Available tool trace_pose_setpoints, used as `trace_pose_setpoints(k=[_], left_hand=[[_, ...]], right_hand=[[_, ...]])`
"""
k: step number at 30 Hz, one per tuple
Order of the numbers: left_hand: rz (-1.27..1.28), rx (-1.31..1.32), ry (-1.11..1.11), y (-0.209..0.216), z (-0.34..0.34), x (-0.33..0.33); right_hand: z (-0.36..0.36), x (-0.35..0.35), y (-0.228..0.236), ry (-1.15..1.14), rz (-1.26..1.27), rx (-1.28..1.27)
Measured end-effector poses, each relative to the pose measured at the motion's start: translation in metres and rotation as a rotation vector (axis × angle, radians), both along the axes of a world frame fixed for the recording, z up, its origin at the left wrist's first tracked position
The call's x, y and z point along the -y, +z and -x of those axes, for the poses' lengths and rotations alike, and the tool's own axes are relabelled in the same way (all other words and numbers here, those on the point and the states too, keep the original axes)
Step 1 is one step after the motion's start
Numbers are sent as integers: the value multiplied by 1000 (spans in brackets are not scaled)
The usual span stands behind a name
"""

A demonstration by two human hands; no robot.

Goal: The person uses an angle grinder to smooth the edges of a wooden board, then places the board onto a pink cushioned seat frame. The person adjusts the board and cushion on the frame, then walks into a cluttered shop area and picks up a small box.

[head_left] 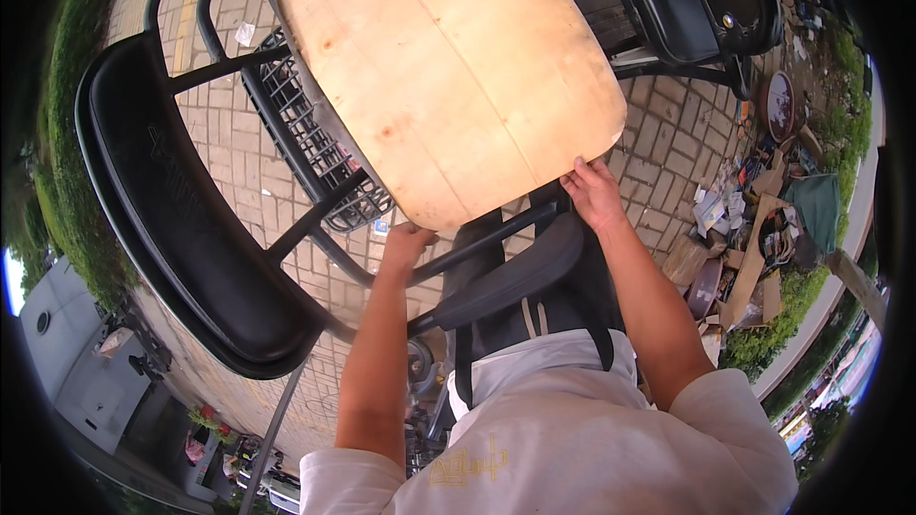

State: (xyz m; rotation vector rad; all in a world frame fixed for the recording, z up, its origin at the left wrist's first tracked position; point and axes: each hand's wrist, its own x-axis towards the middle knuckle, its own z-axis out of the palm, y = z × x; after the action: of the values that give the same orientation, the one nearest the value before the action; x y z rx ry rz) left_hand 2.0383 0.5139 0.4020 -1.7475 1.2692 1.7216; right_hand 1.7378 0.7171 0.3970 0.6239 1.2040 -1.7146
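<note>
A pale plywood board with rounded corners and a lengthwise seam lies in front of me, over a black metal frame. Its near left corner is gripped by my left hand, with the fingers curled in at the edge. On the near right, my right hand pinches the rim, thumb on the upper face and the other fingers partly hidden. Under the board's left side a black wire basket shows. A black padded bar crosses just before my waist.
To the left, a long black padded backrest is joined to curved tubes. A black seat stands at the far right. Cardboard and scrap are heaped on the right, beside a basin. Brick paving lies underneath.
</note>
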Motion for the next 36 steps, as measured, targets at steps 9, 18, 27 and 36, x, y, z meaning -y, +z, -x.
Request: trace_pose_setpoints(k=[9, 18, 27, 36], left_hand=[[-44, 33, 40, 20, 15, 2], [31, 25, 131, 24, 16, -3], [468, 106, -259, 33, 16, -12], [-80, -249, 473, 27, 6, -13]], right_hand=[[25, -15, -4, 687, 109, -215], [40, -16, -9, 1637, -146, -1349], [36, 2, 15, 1676, -169, -1044], [28, 13, 20, 1893, -50, -1199]])
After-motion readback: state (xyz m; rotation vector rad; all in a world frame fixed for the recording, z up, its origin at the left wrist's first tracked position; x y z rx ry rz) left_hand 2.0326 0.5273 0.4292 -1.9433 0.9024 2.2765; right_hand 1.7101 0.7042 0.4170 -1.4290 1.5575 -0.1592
